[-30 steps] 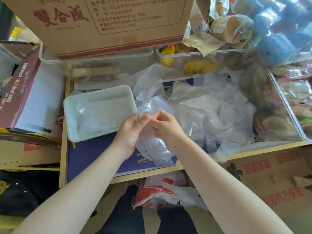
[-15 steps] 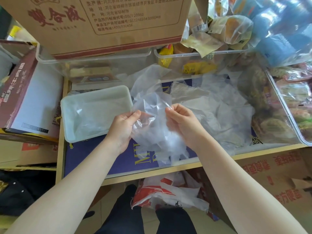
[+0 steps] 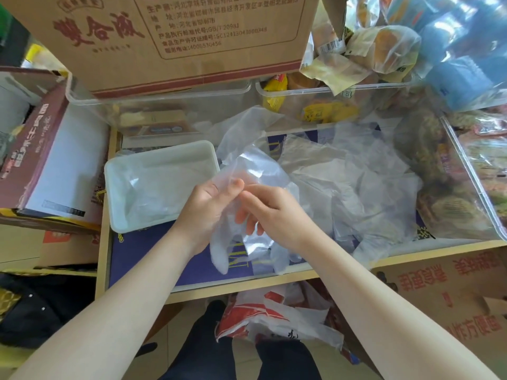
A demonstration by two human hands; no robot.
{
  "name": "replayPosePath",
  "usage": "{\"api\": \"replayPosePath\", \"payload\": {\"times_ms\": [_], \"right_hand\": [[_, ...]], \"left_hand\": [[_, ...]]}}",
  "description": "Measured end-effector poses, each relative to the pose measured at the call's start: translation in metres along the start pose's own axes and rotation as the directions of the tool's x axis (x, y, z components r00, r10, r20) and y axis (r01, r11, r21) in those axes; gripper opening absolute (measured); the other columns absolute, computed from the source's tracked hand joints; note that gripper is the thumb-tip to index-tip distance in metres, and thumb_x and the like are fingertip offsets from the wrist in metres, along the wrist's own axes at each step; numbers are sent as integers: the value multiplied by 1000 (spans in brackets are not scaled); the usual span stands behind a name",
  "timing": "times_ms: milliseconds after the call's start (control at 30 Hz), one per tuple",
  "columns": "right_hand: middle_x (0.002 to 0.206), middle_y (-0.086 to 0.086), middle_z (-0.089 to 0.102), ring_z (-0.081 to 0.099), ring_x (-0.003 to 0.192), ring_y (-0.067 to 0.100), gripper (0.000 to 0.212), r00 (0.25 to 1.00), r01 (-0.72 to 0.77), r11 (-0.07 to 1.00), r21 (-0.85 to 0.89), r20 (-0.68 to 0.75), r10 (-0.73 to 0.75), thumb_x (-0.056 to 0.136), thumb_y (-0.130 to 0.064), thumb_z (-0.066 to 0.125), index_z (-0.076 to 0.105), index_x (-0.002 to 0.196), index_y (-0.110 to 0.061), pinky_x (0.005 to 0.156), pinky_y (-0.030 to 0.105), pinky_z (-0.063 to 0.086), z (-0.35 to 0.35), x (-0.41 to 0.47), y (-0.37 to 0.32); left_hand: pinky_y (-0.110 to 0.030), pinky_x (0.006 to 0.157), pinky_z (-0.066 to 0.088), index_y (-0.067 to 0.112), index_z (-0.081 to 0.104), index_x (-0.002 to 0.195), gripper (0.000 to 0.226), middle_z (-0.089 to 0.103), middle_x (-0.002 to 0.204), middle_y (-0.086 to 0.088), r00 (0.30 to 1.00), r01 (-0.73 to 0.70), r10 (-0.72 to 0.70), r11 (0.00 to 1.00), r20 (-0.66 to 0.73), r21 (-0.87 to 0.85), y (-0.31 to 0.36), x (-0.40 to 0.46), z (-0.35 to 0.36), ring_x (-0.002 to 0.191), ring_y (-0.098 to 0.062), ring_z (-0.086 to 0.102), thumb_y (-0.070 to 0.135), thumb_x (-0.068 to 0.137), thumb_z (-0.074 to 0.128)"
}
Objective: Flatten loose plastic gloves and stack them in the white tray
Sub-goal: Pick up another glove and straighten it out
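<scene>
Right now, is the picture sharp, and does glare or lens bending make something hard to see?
Head view: fairly sharp centre; wide-angle lens bows the cardboard box and edges; glare streaks on the held plastic glove between left hand and right hand; white tray evenly lit, its contents hard to read.

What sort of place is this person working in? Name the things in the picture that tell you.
Probably a small shop's stockroom or a food stall's back corner. A printed cardboard carton sits overhead, clear bins hold wrapped snacks, and both hands grip a plastic glove beside a white tray.
</scene>
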State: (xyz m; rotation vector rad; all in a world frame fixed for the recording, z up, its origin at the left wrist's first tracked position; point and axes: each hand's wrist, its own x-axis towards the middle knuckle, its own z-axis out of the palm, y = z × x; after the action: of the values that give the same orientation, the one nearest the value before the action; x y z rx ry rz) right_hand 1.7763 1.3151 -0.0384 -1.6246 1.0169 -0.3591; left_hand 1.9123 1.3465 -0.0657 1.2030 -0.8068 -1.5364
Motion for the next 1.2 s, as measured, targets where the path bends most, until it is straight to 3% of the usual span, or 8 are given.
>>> {"api": "replayPosePath", "payload": {"times_ms": [200, 267, 367, 567, 700, 833, 1033, 1200], "right_hand": [[89, -8, 62, 55, 83, 4, 24, 869, 78, 997, 26, -492, -55, 82, -39, 59, 61, 95, -19, 73, 21, 43, -43, 12, 13], [117, -11, 59, 53, 103, -1, 40, 956, -96, 957, 276, -244, 166, 85, -48, 57, 56, 118, -25, 82, 16, 41, -58, 16, 15], [85, -13, 70, 61, 76, -3, 31, 981, -193, 911, 364, 59, 184, 79, -51, 57, 71, 90, -26, 66, 15, 45, -66, 16, 23], [83, 0, 73, 69, 77, 10, 10, 988, -144, 800, 583, 135, 80, 76, -20, 70, 72, 84, -15, 74, 22, 54, -54, 11, 34], [69, -1, 63, 58, 56, 3, 3, 981, -190, 913, 362, 24, 194, 88, -4, 59, 61, 89, -3, 54, 13, 49, -32, 21, 34], [66, -2, 62, 57, 49, 5, 6, 956, -253, 950, 181, -102, 274, 89, -5, 57, 59, 85, -8, 43, 15, 43, -11, 47, 37], [116, 4, 55, 57, 99, 21, 31, 861, -280, 960, 27, -436, 264, 86, -23, 59, 51, 116, -18, 89, 38, 49, 7, 105, 54], [155, 9, 11, 23, 137, 34, 62, 970, -216, 770, -600, -222, 99, 83, -14, 57, 37, 138, -33, 102, 40, 35, 15, 135, 61]], "left_hand": [[-22, 80, 49, 25, 74, 93, 24, 72, 91, 6, 997, -35, 28, 992, 65, 119, 9, -7, -1, 88, -9, 65, 20, 91, 50], [-18, 79, 49, 26, 75, 93, 29, 72, 93, 8, 987, -45, 34, 997, 159, 66, 16, -13, -3, 90, -6, 65, 15, 91, 49], [-21, 80, 51, 22, 73, 99, 27, 72, 99, 3, 985, 9, -1, 999, 171, -46, 21, -15, -12, 95, -10, 66, 11, 90, 50], [-28, 73, 55, 13, 72, 88, 37, 74, 87, -7, 982, 161, -174, 975, -75, -153, 14, -17, -16, 80, -17, 71, 4, 95, 37], [-27, 70, 54, 8, 65, 95, 19, 69, 89, -9, 918, 360, -363, 932, -162, -49, 10, -23, -26, 81, -18, 68, 24, 86, 62], [-34, 85, 47, 5, 68, 89, 15, 71, 97, -12, 885, 382, -247, 869, -394, 314, -1, -24, -43, 93, -27, 64, 18, 89, 60], [-27, 63, 41, 16, 60, 88, 17, 61, 80, 0, 852, 420, -100, 718, -514, 555, 4, -27, -70, 73, -13, 55, 24, 96, 47], [-32, 57, 34, -1, 59, 89, 37, 49, 69, -11, 825, 462, -104, 692, -556, 555, 4, -30, -94, 59, -23, 46, 31, 97, 42]]}}
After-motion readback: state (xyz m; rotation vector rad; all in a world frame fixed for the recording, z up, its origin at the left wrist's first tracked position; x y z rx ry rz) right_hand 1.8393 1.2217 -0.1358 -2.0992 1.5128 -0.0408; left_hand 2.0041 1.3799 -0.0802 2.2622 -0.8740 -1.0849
